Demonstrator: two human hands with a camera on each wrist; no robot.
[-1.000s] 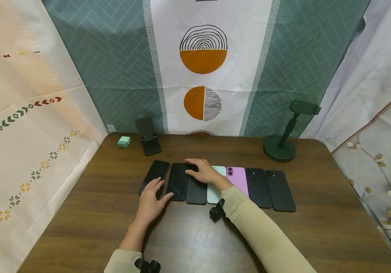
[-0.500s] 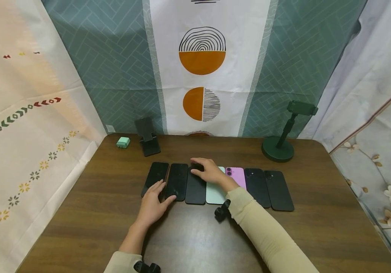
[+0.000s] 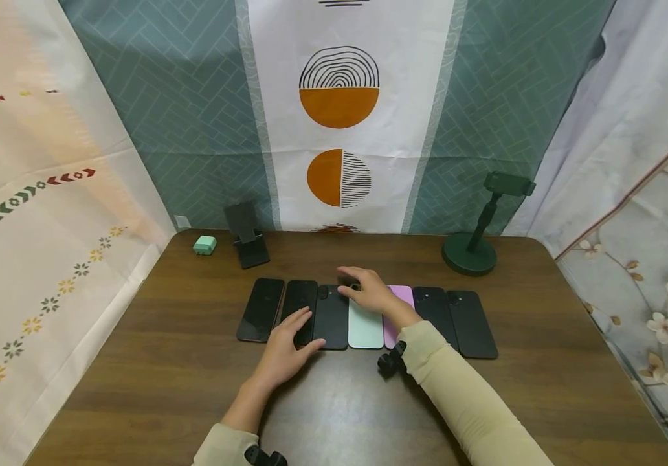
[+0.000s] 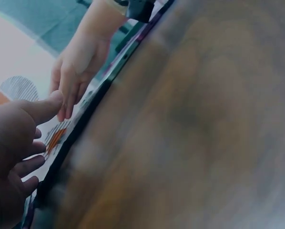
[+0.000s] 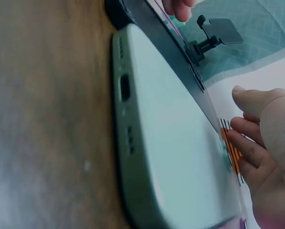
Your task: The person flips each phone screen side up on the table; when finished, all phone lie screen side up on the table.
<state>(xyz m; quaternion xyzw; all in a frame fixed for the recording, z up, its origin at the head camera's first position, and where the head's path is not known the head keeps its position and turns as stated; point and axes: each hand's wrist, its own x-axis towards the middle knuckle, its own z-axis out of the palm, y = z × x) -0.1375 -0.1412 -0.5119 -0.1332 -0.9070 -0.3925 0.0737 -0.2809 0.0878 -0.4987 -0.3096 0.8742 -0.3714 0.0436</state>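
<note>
Several phones lie side by side in a row on the brown table. My left hand (image 3: 284, 346) is over the lower part of the second black phone (image 3: 298, 294), thumb spread toward the dark phone (image 3: 331, 317) beside it. My right hand (image 3: 371, 292) reaches across the mint phone (image 3: 366, 327), its fingertips around the top end of that phone. The right wrist view has the mint phone (image 5: 176, 143) up close, port end nearest, and the fingers (image 5: 249, 143) loosely bent at its far end. Neither hand grips anything. The forearm partly covers the pink phone (image 3: 400, 296).
A black phone (image 3: 260, 310) ends the row at left, two dark phones (image 3: 435, 314) at right. Behind stand a mint charger block (image 3: 204, 244), a black phone stand (image 3: 248, 236) and a green stand (image 3: 470, 252) with a round base. A patterned cloth (image 3: 194, 129) hangs behind the table.
My left hand has left the leftmost phone, which now lies straighter, and moved right over the second one. My right hand has slid right, from the dark phones to the mint one.
</note>
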